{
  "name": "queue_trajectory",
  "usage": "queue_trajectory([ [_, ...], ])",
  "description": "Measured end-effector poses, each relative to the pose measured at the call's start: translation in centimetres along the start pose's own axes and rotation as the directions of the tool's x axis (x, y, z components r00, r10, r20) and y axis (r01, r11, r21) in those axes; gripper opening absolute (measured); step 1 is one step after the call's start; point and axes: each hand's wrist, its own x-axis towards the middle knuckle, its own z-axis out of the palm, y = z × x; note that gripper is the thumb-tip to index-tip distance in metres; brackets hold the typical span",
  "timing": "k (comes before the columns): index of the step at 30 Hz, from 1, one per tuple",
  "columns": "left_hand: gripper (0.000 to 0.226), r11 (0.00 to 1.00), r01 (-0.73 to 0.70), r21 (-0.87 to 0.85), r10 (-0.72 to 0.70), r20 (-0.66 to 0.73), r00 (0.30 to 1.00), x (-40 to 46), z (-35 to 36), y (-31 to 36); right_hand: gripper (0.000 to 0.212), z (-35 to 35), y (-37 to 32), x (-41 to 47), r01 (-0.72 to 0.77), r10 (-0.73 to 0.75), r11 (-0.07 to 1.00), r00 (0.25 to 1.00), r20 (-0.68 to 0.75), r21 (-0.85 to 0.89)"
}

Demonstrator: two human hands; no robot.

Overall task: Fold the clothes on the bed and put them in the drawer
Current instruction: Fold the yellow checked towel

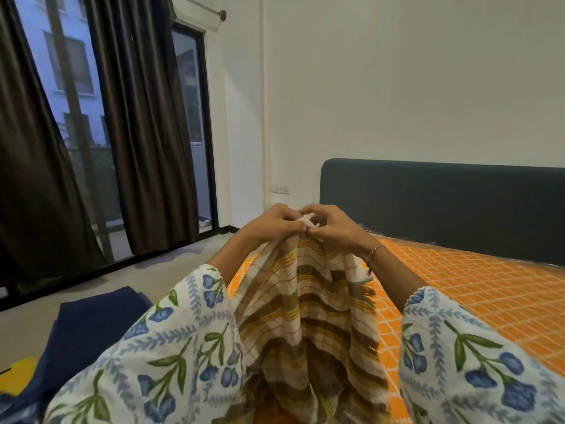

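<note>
The cloth is a thin woven piece, cream with brown, yellow and pale green stripes crossing into checks, and a short brown fringe shows along its right edge. It hangs bunched in long folds from both hands, held up over the near part of the bed, between the two floral sleeves. The left hand and right hand meet at its top edge, fingertips touching, each pinching the gathered cloth between thumb and curled fingers. The bed wears an orange sheet with a white grid, and a dark headboard stands at its far end. A navy garment lies at the near left.
</note>
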Motion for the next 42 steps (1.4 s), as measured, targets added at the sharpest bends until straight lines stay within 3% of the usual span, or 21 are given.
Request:
queue_trajectory([
  [2,0.014,0.998,0.018,-0.065,-0.025,-0.116,0.993,-0.4,-0.1,-0.4,0.009,-0.2,0.0,0.2,-0.018,0.002,0.991,0.992,-0.126,-0.130],
  [4,0.008,0.997,0.052,0.052,-0.036,-0.261,0.965,-0.7,0.4,-1.2,0.012,-0.1,0.4,0.5,-0.057,0.016,0.984,0.973,-0.232,-0.171],
  [7,0.011,0.903,0.181,0.389,-0.026,-0.372,0.928,-0.9,1.0,-3.6,0.012,-0.1,0.4,0.3,-0.099,0.051,0.986,0.946,-0.319,-0.134],
  [12,0.018,0.769,0.373,0.519,-0.113,-0.465,0.878,-2.3,0.0,-8.2,0.013,-2.4,0.8,-0.9,-0.162,0.155,0.986,0.871,-0.465,0.026],
  [15,0.022,0.767,0.478,0.428,-0.195,-0.554,0.809,-3.2,0.3,-11.2,0.012,-4.0,1.1,-1.2,-0.177,0.209,0.978,0.811,-0.547,0.112],
  [17,0.031,0.840,0.508,0.193,-0.316,-0.586,0.746,-3.1,0.8,-12.6,0.007,-5.0,1.4,-1.3,-0.218,0.251,0.967,0.748,-0.615,0.129],
  [19,0.039,0.907,0.420,-0.017,-0.352,-0.577,0.737,-2.5,0.9,-12.4,0.009,-5.6,2.0,-1.7,-0.333,0.267,0.943,0.710,-0.652,0.023],
  [21,0.028,0.950,0.301,-0.077,-0.294,-0.538,0.790,-1.4,0.7,-10.4,0.019,-5.4,2.4,-2.2,-0.359,0.226,0.928,0.755,-0.615,-0.099],
  [25,0.022,0.988,0.066,0.136,-0.023,-0.293,0.956,0.6,0.7,-3.0,0.043,-2.9,0.7,-1.8,-0.064,0.000,0.981,0.943,-0.332,-0.184],
  [27,0.022,0.974,-0.067,0.217,0.109,-0.185,0.977,0.9,0.6,0.2,0.033,-1.9,0.1,-0.9,-0.030,-0.029,0.964,0.976,-0.217,-0.263],
  [29,0.014,0.957,-0.124,0.264,0.169,-0.155,0.973,0.9,0.4,1.8,0.017,-1.3,-0.3,-0.3,-0.028,-0.040,0.958,0.972,-0.230,-0.287],
  [30,0.016,0.949,-0.116,0.294,0.180,-0.199,0.963,0.9,0.4,2.0,0.021,-1.4,-0.2,-0.1,-0.028,-0.049,0.960,0.963,-0.266,-0.280],
  [32,0.031,0.914,-0.010,0.405,0.174,-0.370,0.913,0.3,0.6,2.0,0.034,-1.6,-0.2,-0.1,-0.038,-0.049,0.969,0.940,-0.339,-0.245],
  [35,0.022,0.757,0.211,0.618,0.155,-0.484,0.861,-0.3,1.1,1.3,0.036,-2.6,0.1,-0.2,-0.068,-0.021,0.978,0.908,-0.418,-0.195],
  [38,0.021,0.682,0.385,0.621,0.000,-0.527,0.850,-0.8,0.6,-0.4,0.037,-4.1,0.6,-0.7,-0.153,0.039,0.968,0.874,-0.485,-0.197],
  [42,0.021,0.620,0.562,0.548,-0.138,-0.629,0.765,-1.8,-1.0,-4.5,0.039,-5.9,2.3,-1.8,-0.298,0.177,0.949,0.771,-0.612,-0.101],
])
